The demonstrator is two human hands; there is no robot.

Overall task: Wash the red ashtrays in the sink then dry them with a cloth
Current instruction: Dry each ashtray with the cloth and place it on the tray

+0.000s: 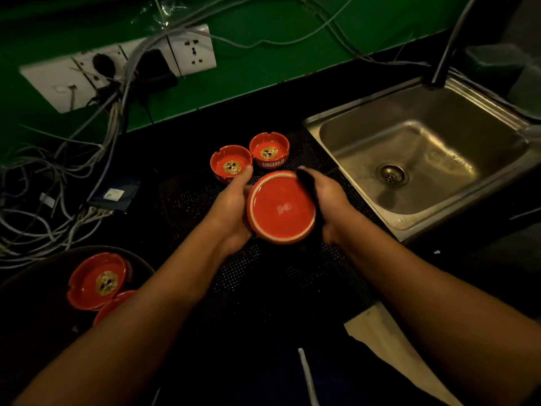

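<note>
Above black mat (263,273), left fingers (245,173) clasp ashtray (282,208); right fingers (323,187) hold cloth (305,177) against it.

- The upturned ashtray (281,208) at the frame's centre is showing a red-orange base, ringed by a pale band, with a faint whitish mark in the middle.
- The cloth (307,181) at its right edge is showing black.
- Just above, the left ashtray (231,165) and the right ashtray (269,152) are glowing red, each carrying a gold-and-black emblem inside; the right one is wearing white lettering on its side.
- The lower-left ashtray (98,281) is showing the same red and gold emblem.
- The mat (263,273) is showing black with a fine dotted grid.
- Across the top, the wall (263,68) is showing green, the socket plates (193,51) white, the cables (115,112) pale grey.
- The sink (433,112) at the right is gleaming dull steel-grey.
</note>
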